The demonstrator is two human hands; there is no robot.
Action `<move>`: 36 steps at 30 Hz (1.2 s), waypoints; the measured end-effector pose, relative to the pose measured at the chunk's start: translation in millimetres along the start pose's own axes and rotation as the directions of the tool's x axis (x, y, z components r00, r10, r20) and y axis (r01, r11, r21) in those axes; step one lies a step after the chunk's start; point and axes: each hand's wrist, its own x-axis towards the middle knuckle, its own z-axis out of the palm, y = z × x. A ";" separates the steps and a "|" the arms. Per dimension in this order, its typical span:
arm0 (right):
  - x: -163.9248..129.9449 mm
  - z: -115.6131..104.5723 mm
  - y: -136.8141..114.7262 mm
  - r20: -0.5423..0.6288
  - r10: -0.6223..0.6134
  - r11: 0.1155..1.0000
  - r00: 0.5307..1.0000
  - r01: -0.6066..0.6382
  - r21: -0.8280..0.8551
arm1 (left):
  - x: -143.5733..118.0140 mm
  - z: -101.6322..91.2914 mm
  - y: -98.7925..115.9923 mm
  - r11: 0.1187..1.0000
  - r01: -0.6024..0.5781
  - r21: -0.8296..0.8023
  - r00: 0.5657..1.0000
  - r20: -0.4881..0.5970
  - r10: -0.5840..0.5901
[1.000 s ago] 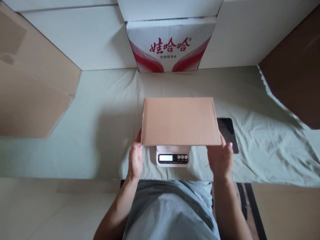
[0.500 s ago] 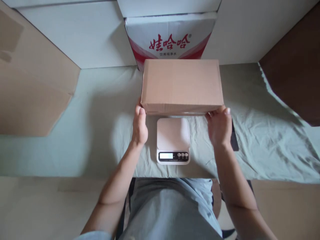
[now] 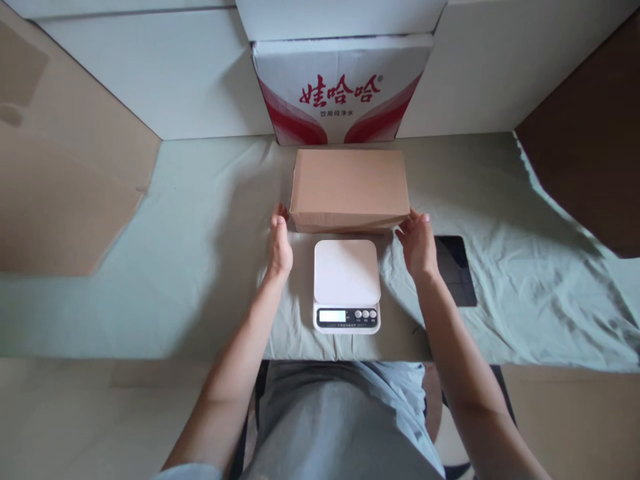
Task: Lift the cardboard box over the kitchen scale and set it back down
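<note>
A plain brown cardboard box (image 3: 350,183) sits just behind a white digital kitchen scale (image 3: 347,273), and it appears to rest on the cloth. The scale's platform is bare and its display is lit, but I cannot read the digits. At the box's left side is my left hand (image 3: 281,243), open, with a small gap between its fingers and the cardboard. My right hand (image 3: 419,243) is by the near right corner, fingers apart, its fingertips at or touching the edge. The box's underside is hidden.
A pale green cloth (image 3: 200,220) covers the table. A dark tablet or phone (image 3: 457,270) lies right of my right hand. Behind stands a white and red carton (image 3: 340,80) with Chinese lettering. Large cardboard panels flank the left (image 3: 75,167) and right (image 3: 590,133) sides.
The brown box has gone down onto the cloth behind the scale. My left hand has come away from its side, and my right hand has moved inward, uncovering the dark flat device.
</note>
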 end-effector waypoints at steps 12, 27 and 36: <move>1.7 -10.7 -1.6 -0.052 0.052 0.999 0.997 -0.053 -0.008 | -1.4 -17.3 2.2 0.997 0.065 0.027 0.998 -0.019 -0.065; -74.9 -5.4 -66.5 0.213 -0.142 0.989 0.967 0.148 -0.016 | -84.8 0.6 90.4 0.996 -0.073 0.052 0.985 0.159 0.064; -128.5 -19.3 -45.0 0.130 0.012 1.000 0.991 -0.008 -0.028 | -141.7 -23.0 67.3 0.994 0.086 0.061 0.993 0.069 -0.090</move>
